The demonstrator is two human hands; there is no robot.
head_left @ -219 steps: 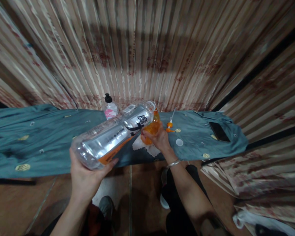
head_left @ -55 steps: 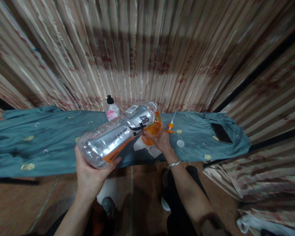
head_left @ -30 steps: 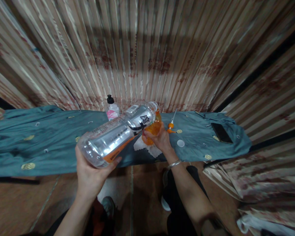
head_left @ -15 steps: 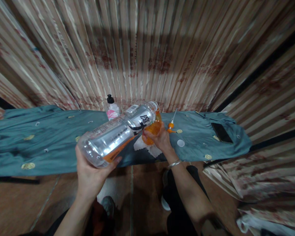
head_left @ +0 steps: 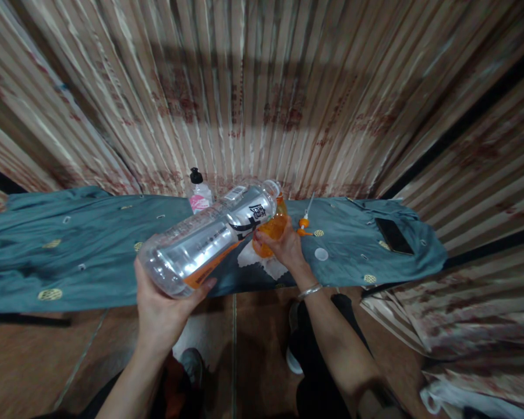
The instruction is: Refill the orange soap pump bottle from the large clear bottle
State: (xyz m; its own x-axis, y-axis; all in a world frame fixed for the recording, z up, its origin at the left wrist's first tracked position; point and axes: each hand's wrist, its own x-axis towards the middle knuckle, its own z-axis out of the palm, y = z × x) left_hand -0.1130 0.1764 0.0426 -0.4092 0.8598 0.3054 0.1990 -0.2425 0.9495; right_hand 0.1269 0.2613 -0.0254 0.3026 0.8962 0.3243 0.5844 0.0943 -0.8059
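A large clear bottle (head_left: 209,238) with a silver label is tilted, its base low at the left and its neck up at the right. My left hand (head_left: 168,302) holds it by the base end. Its mouth is over the top of an orange bottle (head_left: 271,233), which my right hand (head_left: 286,247) grips; whether the two touch I cannot tell. Under the orange bottle lies a white tissue (head_left: 264,266). To the right are an orange pump head (head_left: 304,223) with a thin tube and a round white cap (head_left: 321,254).
A clear bottle with a black cap (head_left: 199,195) stands behind the large bottle. A dark phone (head_left: 393,235) lies at the right on the narrow table with a teal cloth (head_left: 91,244). A pleated curtain (head_left: 253,99) hangs behind the table.
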